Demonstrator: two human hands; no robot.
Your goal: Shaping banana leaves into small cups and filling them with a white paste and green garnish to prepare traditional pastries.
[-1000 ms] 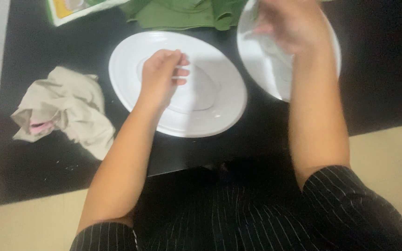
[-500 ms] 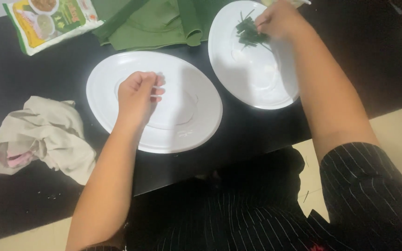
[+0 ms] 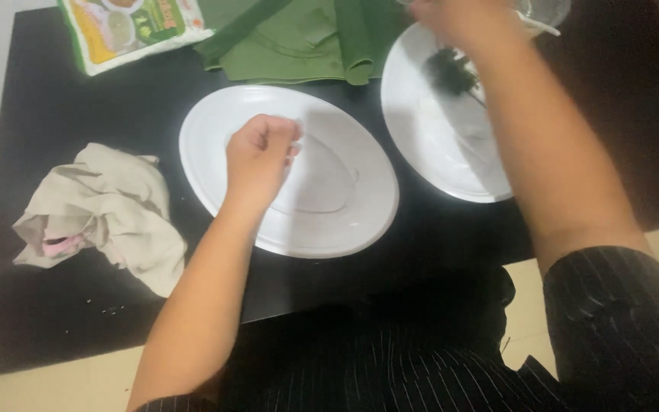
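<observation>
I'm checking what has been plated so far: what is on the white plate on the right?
On the right plate lies a small dark green clump of herbs. The right hand and forearm cover its far edge, so anything there is hidden.

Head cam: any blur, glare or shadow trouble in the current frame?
Head view: right hand is motion-blurred at the top edge, so its grip is unreadable; left hand is sharper, loosely curled over the near white plate. The plates are bright but show no hard glare; the hand casts a soft shadow. The black table is dark with little detail.
</observation>
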